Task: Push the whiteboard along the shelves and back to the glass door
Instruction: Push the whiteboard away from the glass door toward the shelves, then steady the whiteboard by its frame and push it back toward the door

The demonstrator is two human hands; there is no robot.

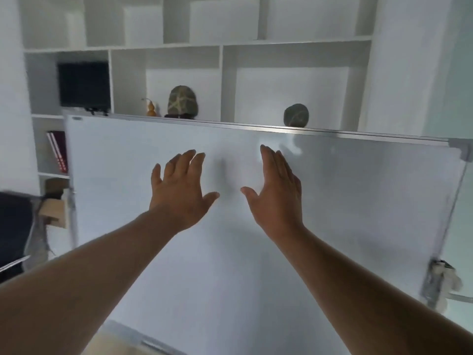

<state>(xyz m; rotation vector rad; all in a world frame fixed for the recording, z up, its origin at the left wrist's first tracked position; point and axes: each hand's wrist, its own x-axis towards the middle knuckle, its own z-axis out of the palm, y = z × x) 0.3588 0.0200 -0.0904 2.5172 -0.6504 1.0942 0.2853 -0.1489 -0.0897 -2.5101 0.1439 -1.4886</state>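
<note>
A large whiteboard with a metal frame fills the middle of the view, standing right in front of the white shelves. My left hand is flat and spread near the board's centre, fingers pointing up. Beside it, a little to the right, my right hand is also flat with fingers together. Both palms face the board's surface; whether they touch it cannot be told. Neither hand holds anything. The board's lower edge shows at the bottom left; its stand is mostly hidden.
On the shelf behind the board's top edge stand a patterned stone, a small gourd and a smaller grey stone. A black monitor, red books and a cardboard box sit at the left. A pale glass-like surface is at the right.
</note>
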